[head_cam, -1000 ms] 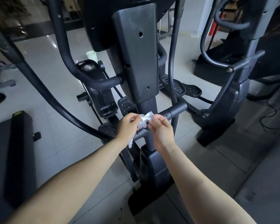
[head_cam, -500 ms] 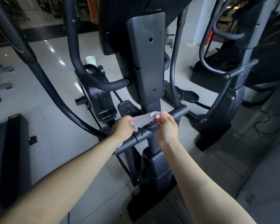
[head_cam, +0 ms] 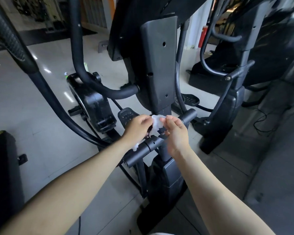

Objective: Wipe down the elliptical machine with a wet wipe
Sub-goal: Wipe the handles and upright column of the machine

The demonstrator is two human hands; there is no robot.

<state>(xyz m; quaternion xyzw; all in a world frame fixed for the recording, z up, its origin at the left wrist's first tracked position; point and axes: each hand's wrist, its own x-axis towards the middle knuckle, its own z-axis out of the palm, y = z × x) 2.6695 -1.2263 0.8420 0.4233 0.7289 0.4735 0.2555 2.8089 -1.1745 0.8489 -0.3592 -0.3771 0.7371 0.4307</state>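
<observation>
A black elliptical machine (head_cam: 158,61) fills the middle of the head view, with a grey upright column and a horizontal crossbar (head_cam: 153,143) low on it. Both hands hover just above that crossbar. My left hand (head_cam: 137,128) and my right hand (head_cam: 176,131) each pinch one side of a crumpled white wet wipe (head_cam: 155,123), held between them in front of the column. A loose end of the wipe hangs below my left hand. The wipe does not touch the bar.
A curved black handlebar (head_cam: 95,82) sweeps across on the left, with a long swing arm (head_cam: 46,89) beside it. A second elliptical (head_cam: 234,92) stands to the right. A black bench (head_cam: 3,167) sits at the left edge. Pale tiled floor lies around.
The wipe was stretched flat between my hands half a second ago and is bunched up again now. My hands have come closer together, and the camera has tilted slightly upward.
</observation>
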